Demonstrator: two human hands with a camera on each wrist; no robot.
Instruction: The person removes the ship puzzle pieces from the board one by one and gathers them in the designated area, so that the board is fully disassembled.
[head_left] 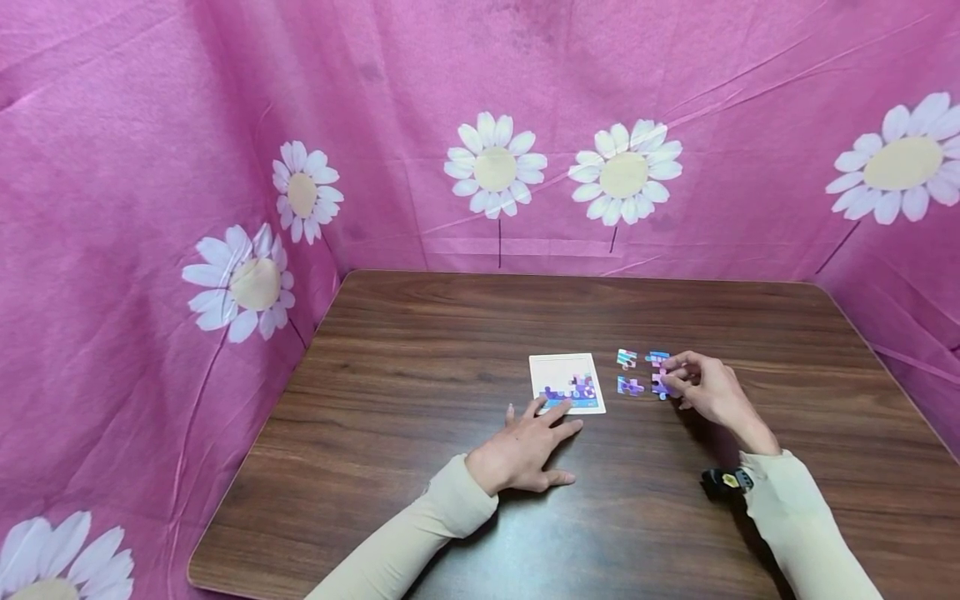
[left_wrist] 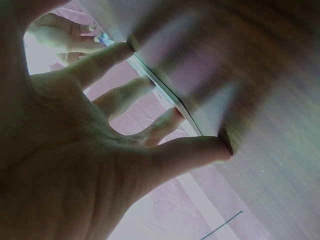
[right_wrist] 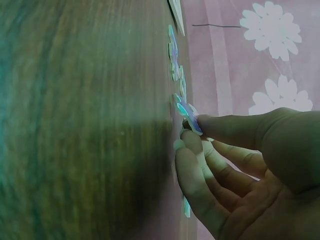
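A square white puzzle board [head_left: 555, 373], with assembled purple and blue pieces along its lower part, lies flat on the table. My left hand [head_left: 523, 450] is spread beside its near edge, fingertips resting on the board and the tabletop. To the right of it, my right hand [head_left: 708, 389] pinches a purple jigsaw piece [right_wrist: 189, 115] between thumb and fingers; in the right wrist view the piece is tilted. Close by lie a pale jigsaw piece [head_left: 627, 358], a purple-blue piece [head_left: 628, 386] and a blue-pink piece [head_left: 657, 358], the last partly behind my right fingers.
The brown wood-grain table [head_left: 420, 333] has rounded corners. A pink cloth [head_left: 390, 100] with white daisies hangs behind it and along both sides. A black wrist device [head_left: 726, 482] sits at the right cuff.
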